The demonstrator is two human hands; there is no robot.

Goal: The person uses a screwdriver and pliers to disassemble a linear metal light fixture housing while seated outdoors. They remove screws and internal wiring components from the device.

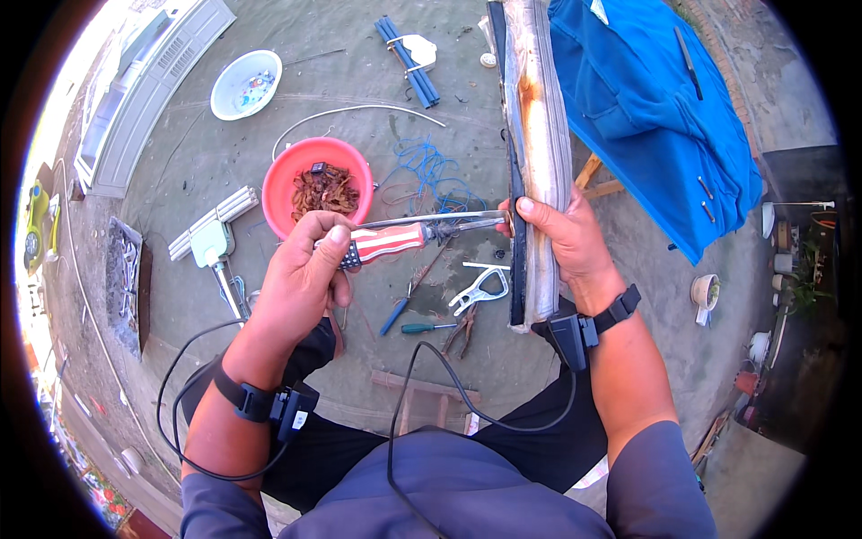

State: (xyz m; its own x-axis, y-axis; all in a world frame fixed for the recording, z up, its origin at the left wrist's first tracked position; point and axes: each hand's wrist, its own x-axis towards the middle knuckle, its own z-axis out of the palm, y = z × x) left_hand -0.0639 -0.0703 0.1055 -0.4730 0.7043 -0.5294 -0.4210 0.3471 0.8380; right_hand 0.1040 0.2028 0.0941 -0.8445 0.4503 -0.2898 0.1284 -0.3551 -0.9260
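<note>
My left hand [310, 265] is closed around a tool with a red-and-white striped, star-patterned handle [388, 242]. Its narrow metal end points right and meets the dark edge of a long silvery bar [539, 135]; the exact tip is hidden there. A thin pale strip [431, 217] runs just above the tool from my left fingers to the bar. My right hand [575, 235] grips the bar near its lower end, thumb on the near face and fingers behind it. The bar stands lengthwise, with a brown, rusty-looking stain on its face.
A red basin [362, 168] of brown pieces sits beyond my left hand, and a white basin [246, 84] farther off. Tangled blue wire [431, 171], pliers [461, 331], a green-handled screwdriver [426, 328] and a white clamp [480, 287] lie on the floor. Blue cloth [646, 117] covers something at right.
</note>
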